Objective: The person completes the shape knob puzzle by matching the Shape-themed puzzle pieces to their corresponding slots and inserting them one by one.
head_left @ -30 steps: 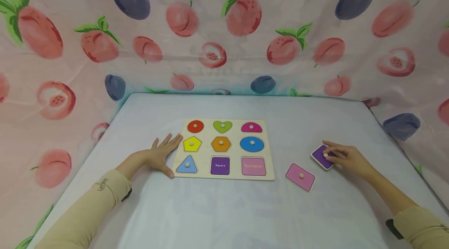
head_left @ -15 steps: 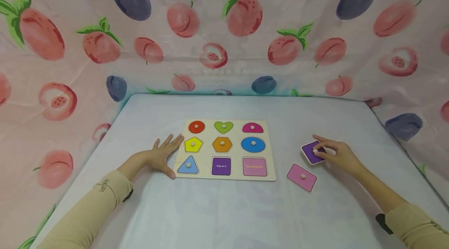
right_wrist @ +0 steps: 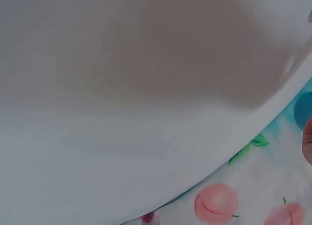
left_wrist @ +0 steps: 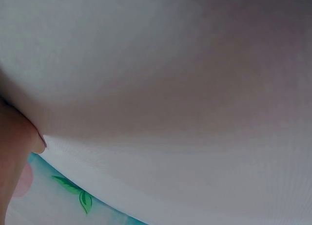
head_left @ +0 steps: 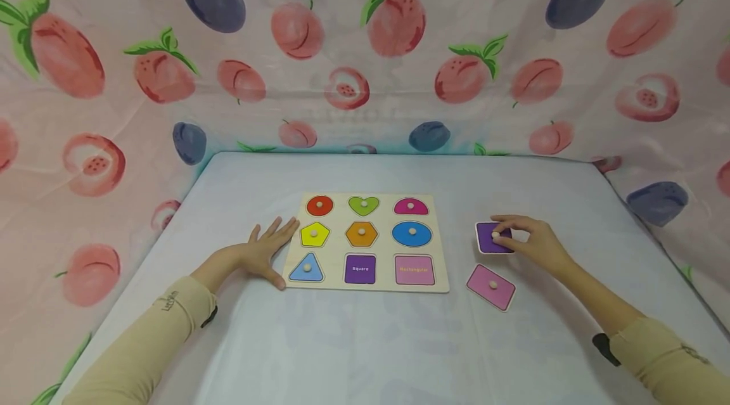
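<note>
A purple square puzzle piece (head_left: 485, 238) is held by its small knob between the thumb and fingertips of my right hand (head_left: 538, 243), to the right of the wooden puzzle board (head_left: 441, 265). With fingers spread, my left hand (head_left: 260, 255) rests at the board's left edge. Just below the held piece, a pink rectangle piece (head_left: 485, 291) lies tilted on the table. The board's bottom row has a bare purple recess marked Square (head_left: 360, 275) and a bare pink recess marked Rectangular (head_left: 414, 277). Only a bit of each hand shows in its wrist view.
Knobbed pieces sit in the board's other places, among them a blue triangle (head_left: 302, 275), a yellow pentagon (head_left: 307, 239), an orange hexagon (head_left: 355, 240) and a blue oval (head_left: 402, 237). A white cloth (head_left: 342, 348) covers the table. Fruit-print curtains (head_left: 393, 88) hang behind and at the sides.
My right hand has carried the purple square piece leftward toward the board, and the piece has turned straighter. My left hand, the board and the pink piece have stayed put.
</note>
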Demonstrator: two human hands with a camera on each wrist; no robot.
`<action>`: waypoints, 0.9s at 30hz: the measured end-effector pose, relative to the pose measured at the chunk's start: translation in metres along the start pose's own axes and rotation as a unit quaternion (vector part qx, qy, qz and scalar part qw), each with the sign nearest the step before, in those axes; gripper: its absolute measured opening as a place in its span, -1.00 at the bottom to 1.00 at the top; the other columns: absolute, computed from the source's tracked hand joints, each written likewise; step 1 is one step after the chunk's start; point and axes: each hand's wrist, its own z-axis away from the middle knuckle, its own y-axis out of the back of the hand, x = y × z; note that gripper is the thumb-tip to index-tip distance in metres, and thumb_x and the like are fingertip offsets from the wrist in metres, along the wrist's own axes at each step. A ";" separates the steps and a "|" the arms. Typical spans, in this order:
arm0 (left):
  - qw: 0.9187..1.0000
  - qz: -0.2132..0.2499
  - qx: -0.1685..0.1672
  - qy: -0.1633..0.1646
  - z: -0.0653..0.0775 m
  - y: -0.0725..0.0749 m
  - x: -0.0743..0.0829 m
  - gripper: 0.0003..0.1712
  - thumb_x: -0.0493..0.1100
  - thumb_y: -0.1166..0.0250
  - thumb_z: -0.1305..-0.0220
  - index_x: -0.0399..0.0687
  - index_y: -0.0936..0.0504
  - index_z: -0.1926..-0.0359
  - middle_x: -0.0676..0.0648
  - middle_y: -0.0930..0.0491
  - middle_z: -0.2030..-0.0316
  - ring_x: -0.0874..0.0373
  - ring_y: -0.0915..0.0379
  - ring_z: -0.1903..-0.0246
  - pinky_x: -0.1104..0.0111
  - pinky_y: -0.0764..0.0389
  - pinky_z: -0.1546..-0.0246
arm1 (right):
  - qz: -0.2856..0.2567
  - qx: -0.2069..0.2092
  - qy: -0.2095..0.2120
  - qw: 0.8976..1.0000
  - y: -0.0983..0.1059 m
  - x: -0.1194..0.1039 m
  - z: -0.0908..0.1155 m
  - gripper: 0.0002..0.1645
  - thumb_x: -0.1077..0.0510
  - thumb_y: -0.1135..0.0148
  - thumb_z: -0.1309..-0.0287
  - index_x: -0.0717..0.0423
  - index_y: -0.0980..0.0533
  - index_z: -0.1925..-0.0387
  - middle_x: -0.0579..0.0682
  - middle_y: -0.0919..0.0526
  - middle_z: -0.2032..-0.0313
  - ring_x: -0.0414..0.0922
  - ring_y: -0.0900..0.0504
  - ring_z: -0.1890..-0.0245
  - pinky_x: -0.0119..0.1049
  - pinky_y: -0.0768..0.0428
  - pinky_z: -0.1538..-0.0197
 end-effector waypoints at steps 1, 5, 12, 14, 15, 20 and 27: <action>1.000 0.000 0.000 0.000 0.000 0.000 0.000 0.54 0.24 -0.53 0.30 -0.12 0.33 -0.47 -0.19 0.42 -0.49 -0.24 0.67 -0.43 -0.27 0.61 -0.27 | 0.001 0.001 0.000 1.000 -0.001 -0.002 -0.001 -0.85 0.20 -0.35 -0.06 0.12 -0.64 0.27 0.23 -0.62 -0.02 -0.79 -0.27 0.07 -0.74 -0.29 0.02; 1.000 0.003 0.001 -0.002 -0.001 0.000 -0.001 0.54 0.23 -0.54 0.30 -0.12 0.33 -0.47 -0.20 0.42 -0.49 -0.24 0.67 -0.43 -0.27 0.61 -0.27 | -0.003 0.006 0.014 1.000 -0.006 -0.008 -0.006 -0.85 0.22 -0.36 -0.04 0.11 -0.63 0.28 0.22 -0.63 0.00 -0.75 -0.29 0.07 -0.71 -0.33 0.02; 1.000 -0.001 -0.003 0.003 -0.001 0.000 0.000 0.54 0.23 -0.53 0.29 -0.11 0.34 -0.47 -0.19 0.43 -0.49 -0.23 0.68 -0.44 -0.26 0.62 -0.28 | -0.008 0.029 0.028 0.999 -0.016 -0.020 -0.011 -0.83 0.26 -0.39 0.01 0.12 -0.62 0.30 0.20 -0.63 -0.01 -0.09 -0.57 -0.07 -0.64 -0.32 -0.08; 1.000 0.001 -0.003 0.006 -0.001 0.000 0.000 0.54 0.23 -0.53 0.29 -0.10 0.34 -0.47 -0.18 0.43 -0.49 -0.22 0.68 -0.44 -0.26 0.62 -0.28 | -0.006 0.041 0.031 0.999 -0.020 -0.023 -0.014 -0.83 0.28 -0.39 0.02 0.16 -0.62 0.30 0.21 -0.63 -0.02 0.07 -0.53 -0.10 -0.46 -0.40 -0.16; 1.000 0.001 -0.003 0.007 -0.001 0.000 -0.001 0.54 0.24 -0.53 0.29 -0.09 0.34 -0.48 -0.18 0.43 -0.49 -0.22 0.68 -0.44 -0.26 0.62 -0.28 | -0.004 0.044 0.030 0.999 -0.022 -0.025 -0.015 -0.83 0.28 -0.38 0.01 0.18 -0.62 0.30 0.22 -0.62 -0.02 0.17 -0.50 -0.09 -0.31 -0.43 -0.18; 1.000 0.002 -0.004 0.007 -0.001 0.000 -0.001 0.54 0.25 -0.53 0.29 -0.10 0.35 -0.47 -0.18 0.44 -0.49 -0.22 0.69 -0.44 -0.26 0.62 -0.28 | -0.019 0.041 0.021 0.999 -0.031 -0.033 -0.020 -0.83 0.30 -0.36 -0.01 0.27 -0.62 0.29 0.27 -0.61 -0.01 0.21 -0.47 -0.11 0.17 -0.39 -0.15; 1.000 -0.001 -0.001 0.008 -0.001 0.000 -0.001 0.54 0.23 -0.53 0.29 -0.09 0.34 -0.48 -0.18 0.43 -0.49 -0.22 0.68 -0.44 -0.25 0.63 -0.28 | -0.015 0.037 0.016 0.999 -0.044 -0.045 -0.027 -0.82 0.30 -0.35 -0.01 0.26 -0.63 0.27 0.25 -0.62 -0.02 0.19 -0.48 -0.11 0.16 -0.45 -0.11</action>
